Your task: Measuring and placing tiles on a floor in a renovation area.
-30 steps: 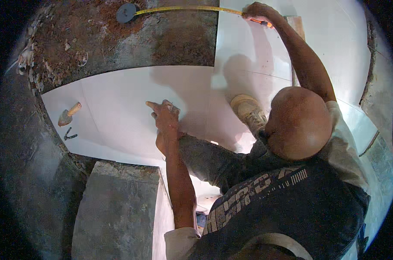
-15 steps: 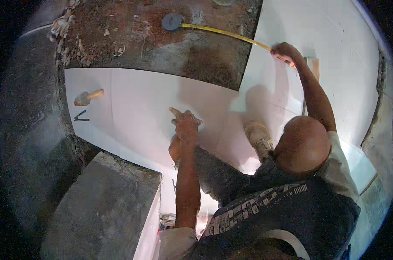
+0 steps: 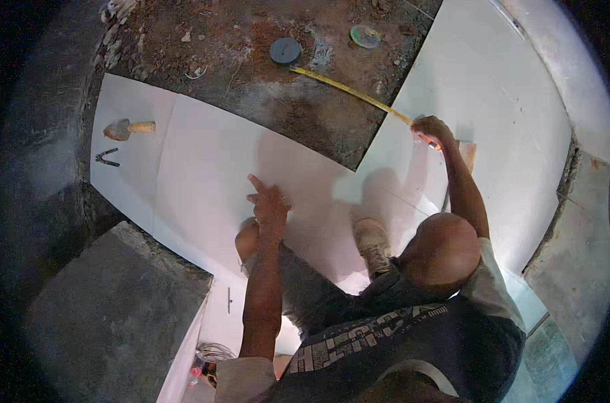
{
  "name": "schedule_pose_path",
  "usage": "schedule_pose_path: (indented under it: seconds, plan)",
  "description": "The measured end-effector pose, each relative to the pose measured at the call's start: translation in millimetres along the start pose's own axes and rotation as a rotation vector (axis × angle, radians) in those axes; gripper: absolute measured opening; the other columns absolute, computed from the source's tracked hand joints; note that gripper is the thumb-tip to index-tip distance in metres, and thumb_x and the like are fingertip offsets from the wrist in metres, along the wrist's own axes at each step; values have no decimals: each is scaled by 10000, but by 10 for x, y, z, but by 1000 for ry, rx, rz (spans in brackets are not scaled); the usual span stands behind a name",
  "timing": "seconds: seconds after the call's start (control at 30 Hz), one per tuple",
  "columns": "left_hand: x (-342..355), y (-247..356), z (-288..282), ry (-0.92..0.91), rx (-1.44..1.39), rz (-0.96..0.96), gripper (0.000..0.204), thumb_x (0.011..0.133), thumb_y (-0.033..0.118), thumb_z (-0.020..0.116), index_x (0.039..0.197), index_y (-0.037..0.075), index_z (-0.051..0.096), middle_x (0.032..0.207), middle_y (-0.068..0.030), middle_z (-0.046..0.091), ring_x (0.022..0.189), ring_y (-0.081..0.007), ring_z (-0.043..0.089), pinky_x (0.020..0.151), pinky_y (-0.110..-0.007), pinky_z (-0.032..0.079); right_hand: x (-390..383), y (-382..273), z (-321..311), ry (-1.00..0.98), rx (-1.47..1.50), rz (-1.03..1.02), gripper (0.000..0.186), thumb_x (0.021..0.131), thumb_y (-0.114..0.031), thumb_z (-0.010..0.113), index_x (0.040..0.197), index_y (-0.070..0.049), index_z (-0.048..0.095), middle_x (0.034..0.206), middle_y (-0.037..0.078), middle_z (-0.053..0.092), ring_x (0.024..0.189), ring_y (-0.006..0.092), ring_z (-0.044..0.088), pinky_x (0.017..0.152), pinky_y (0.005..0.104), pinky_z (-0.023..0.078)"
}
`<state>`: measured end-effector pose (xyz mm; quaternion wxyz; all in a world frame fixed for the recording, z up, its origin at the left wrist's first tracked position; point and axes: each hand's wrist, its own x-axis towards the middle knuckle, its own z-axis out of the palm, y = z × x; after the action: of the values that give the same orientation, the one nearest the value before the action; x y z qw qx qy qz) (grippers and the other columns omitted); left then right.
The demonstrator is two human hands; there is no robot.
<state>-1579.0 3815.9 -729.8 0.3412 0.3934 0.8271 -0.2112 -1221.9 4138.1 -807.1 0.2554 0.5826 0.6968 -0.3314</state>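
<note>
hands on tile and tape

the left hand [image 3: 270, 203] is held over the white floor tiles [image 3: 204, 161], fingers [image 3: 256, 183] spread loosely, index extended; nothing is grasped, and contact with the tile cannot be told. the right hand [image 3: 431, 130] is clenched on the end of a yellow tape measure [image 3: 349, 92], at the edge of the right-hand tile. the tape is stretched across bare mortar [image 3: 251, 60] to its round dark case [image 3: 285, 50]. a trowel [image 3: 127, 127] and pliers [image 3: 107, 158] are seen lying on the tiles, well apart from both hands.

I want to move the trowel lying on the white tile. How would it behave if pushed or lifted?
The trowel lies flat, so it would probably slide rather than roll. Its blade looks like stiff metal, likely blade-heavy when lifted by the wooden handle.
</note>
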Motion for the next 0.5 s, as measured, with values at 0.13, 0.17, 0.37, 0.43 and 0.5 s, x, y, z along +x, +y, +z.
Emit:
schedule_pose_path:
  seconds: [0.13, 0.17, 0.37, 0.43, 0.5]
  plan:
    - [-40, -38, -13, -1, -99, 22, 606, 695, 357, 775, 1208, 120, 553, 1480, -278, 9, 1247, -549, 315, 879, -478, 521, -138, -123, -71, 35, 65, 35, 327, 735, -390, 623, 897, -111, 675, 722, 87, 648, 620, 206, 614, 594, 344, 501]
    - [-36, -48, 0, 35, -106, 22, 606, 695, 357, 775, 1208, 120, 553, 1480, -278, 9, 1247, -549, 315, 879, -478, 521, -167, -158, -83, 41, 57, 42, 305, 747, -375, 609, 874, -102, 660, 685, 83, 636, 560, 199, 606, 540, 341, 496]
    - [97, -133, 224, -20, -19, 71, 537, 721, 371, 731, 1170, 117, 583, 1466, -327, 45, 1299, -539, 245, 979, -566, 368, -295, -316, -193, -20, 69, 122, 341, 712, -437, 634, 867, -137, 682, 706, 46, 645, 648, 185, 610, 604, 356, 482]
    - [135, -195, 326, 124, -74, 134, 555, 704, 394, 729, 1155, 104, 585, 1458, -344, 69, 1327, -530, 181, 988, -587, 338, -304, -301, -190, -13, 69, 55, 354, 709, -440, 637, 873, -129, 682, 713, 47, 647, 649, 187, 609, 613, 353, 484]
    - [164, -242, 396, 160, -182, 115, 589, 682, 408, 739, 1155, 94, 580, 1458, -347, 69, 1330, -541, 151, 967, -599, 355, -257, -253, -159, 16, 7, 32, 370, 723, -441, 637, 878, -108, 685, 713, 52, 651, 659, 194, 613, 641, 346, 486]
